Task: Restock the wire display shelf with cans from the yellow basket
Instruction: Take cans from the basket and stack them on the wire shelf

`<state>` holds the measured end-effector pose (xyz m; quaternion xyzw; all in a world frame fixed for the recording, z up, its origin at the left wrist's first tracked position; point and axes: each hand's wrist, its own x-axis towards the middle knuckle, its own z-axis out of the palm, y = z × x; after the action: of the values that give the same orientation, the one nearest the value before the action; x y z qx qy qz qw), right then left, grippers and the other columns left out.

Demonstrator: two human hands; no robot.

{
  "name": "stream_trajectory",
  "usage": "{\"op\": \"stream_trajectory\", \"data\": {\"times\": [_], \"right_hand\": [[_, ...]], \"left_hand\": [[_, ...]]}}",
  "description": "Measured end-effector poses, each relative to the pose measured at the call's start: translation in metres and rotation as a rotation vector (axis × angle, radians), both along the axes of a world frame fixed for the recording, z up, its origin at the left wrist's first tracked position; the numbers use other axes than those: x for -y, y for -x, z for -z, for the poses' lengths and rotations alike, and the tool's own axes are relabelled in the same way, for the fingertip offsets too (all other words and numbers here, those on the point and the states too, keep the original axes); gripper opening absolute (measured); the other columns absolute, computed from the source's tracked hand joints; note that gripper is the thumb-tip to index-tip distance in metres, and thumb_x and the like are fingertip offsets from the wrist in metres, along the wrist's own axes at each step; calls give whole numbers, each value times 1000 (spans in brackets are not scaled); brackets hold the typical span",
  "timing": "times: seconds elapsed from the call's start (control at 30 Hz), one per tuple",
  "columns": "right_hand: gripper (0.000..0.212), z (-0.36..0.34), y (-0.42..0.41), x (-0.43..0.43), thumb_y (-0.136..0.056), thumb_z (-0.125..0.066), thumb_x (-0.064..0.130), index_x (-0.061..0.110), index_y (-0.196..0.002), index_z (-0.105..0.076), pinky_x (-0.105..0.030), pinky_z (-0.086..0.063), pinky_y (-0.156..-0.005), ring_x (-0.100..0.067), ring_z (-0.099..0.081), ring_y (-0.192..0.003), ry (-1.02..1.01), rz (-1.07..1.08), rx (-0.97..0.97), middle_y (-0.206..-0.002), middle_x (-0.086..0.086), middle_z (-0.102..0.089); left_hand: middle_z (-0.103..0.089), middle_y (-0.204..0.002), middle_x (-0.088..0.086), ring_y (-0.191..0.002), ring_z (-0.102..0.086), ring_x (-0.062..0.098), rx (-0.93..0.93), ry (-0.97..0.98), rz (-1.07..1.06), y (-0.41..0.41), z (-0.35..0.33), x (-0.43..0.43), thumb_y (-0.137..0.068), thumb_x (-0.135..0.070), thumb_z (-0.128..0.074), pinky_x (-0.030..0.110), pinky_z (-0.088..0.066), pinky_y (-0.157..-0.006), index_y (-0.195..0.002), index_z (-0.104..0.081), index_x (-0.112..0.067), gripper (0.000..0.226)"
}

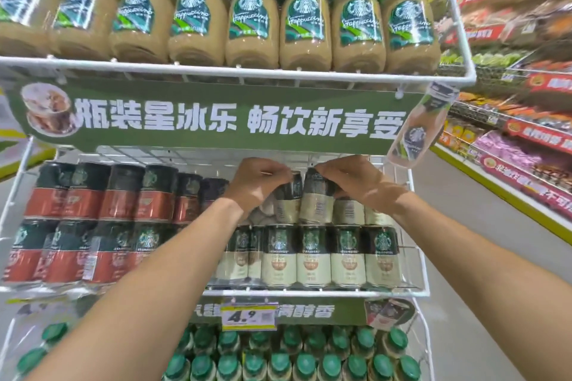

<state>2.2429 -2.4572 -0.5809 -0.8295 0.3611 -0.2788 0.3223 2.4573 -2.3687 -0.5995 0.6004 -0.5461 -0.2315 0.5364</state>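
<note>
Filling the middle tier of the white wire display shelf (278, 289), you look well into the restock. The lower row of cream-and-black cans (312, 257) stands full; the upper row is only partly built. Your left hand (257, 185) grips a cream-and-black metal can (289, 195), and your right hand (356, 182) grips a second such can (317, 195) just beside it on that upper row. The yellow basket is out of view.

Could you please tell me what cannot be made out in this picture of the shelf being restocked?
1. Yellow basket: outside the head view.
2. Upper cream cans: the left hand and right hand, gripping two, cover their tops and the gap behind.
3. Red cans: labels motion-blurred.
4. Price tag: small print too small.
</note>
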Motion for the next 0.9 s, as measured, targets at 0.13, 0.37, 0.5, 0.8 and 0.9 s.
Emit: {"op": "stream_trajectory", "data": {"times": [0.13, 0.37, 0.5, 0.8, 0.9], "right_hand": [[31, 2, -7, 13, -101, -55, 52, 38, -118, -75, -16, -53, -89, -10, -69, -104, 120, -54, -130, -109, 30, -69], [31, -7, -13, 18, -108, -51, 22, 20, -134, -69, -25, -46, -105, -12, -62, -121, 244, -148, -335, -134, 2, -69], [32, -8, -16, 28, -108, -49, 14, 21, -130, -70, -14, -40, -93, -8, -60, -111, 344, -129, -469, -130, 4, -69], [28, -4, -19, 26, -94, -68, 46, 20, -101, -71, -32, -55, -77, -15, -65, -84, 491, -91, -521, -92, 6, -70], [31, 1, -19, 27, -93, -71, 44, 17, -108, -73, -24, -45, -77, -13, -62, -87, 577, -123, -522, -93, 10, -64]], "left_hand": [[-81, -86, -14, -67, -74, 3, -69, -32, -26, -8, 19, 14, -89, -24, -80, 20, -57, -64, -84, -79, -31, 9], [-78, -93, -16, -94, -74, 5, 131, -57, -7, -22, 21, 23, -93, -15, -74, 21, -53, -88, -94, -80, -33, 19], [-77, -90, -20, -91, -73, 1, 156, -56, 0, -20, 19, 24, -89, -17, -79, 21, -54, -88, -100, -82, -28, 15], [-79, -98, -1, -92, -73, 16, 162, -78, -121, 11, 17, 29, -80, -24, -88, 30, -58, -89, -102, -78, -13, 26], [-78, -96, -2, -90, -73, 15, 192, -94, -111, 7, 15, 29, -81, -23, -87, 29, -59, -80, -101, -78, -14, 24]]}}
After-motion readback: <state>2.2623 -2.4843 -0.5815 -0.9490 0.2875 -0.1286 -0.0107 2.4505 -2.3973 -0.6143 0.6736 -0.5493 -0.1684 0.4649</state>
